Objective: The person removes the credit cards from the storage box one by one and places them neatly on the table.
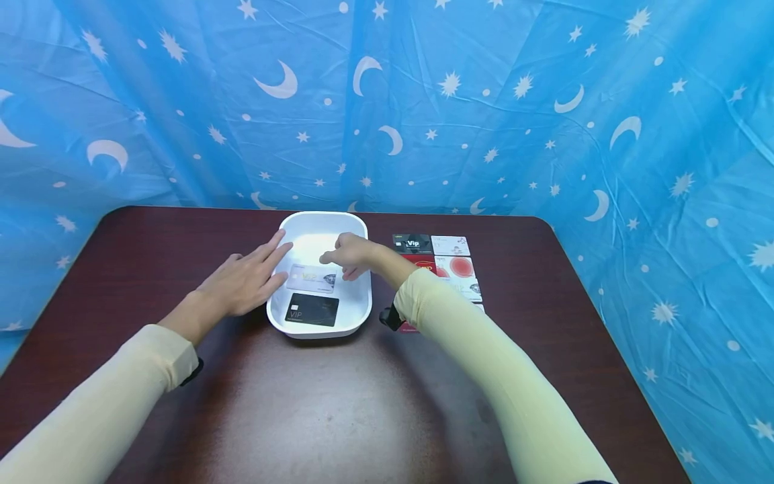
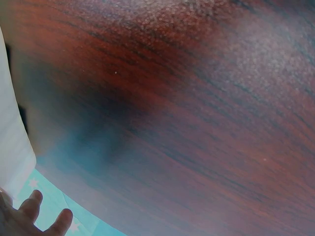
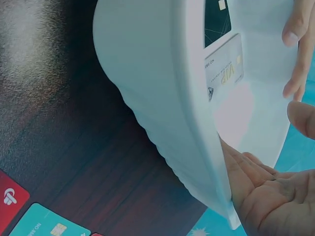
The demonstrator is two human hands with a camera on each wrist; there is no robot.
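Observation:
A white plastic tray [image 1: 319, 331] sits on the table, holding a silver VIP card [image 1: 311, 277] with a black VIP card [image 1: 311, 310] in front of it. My left hand [image 1: 244, 279] rests on the tray's left rim, fingers spread and fairly straight. Over the right part of the tray is my right hand [image 1: 353, 254], reaching in across the right rim. The right wrist view has its palm [image 3: 268, 196] facing the camera, the thumb [image 3: 301, 118] held apart and the fingers dipping behind the tray wall. No card shows in that hand.
Right of the tray, several cards lie in rows, among them a black Vip card [image 1: 413, 243], a white card [image 1: 450, 245] and one with a red circle [image 1: 457, 267]. My right forearm hides some. A teal card [image 3: 47, 223] appears beside a red card [image 3: 10, 196]. Blue curtain [image 1: 411, 101] hangs behind.

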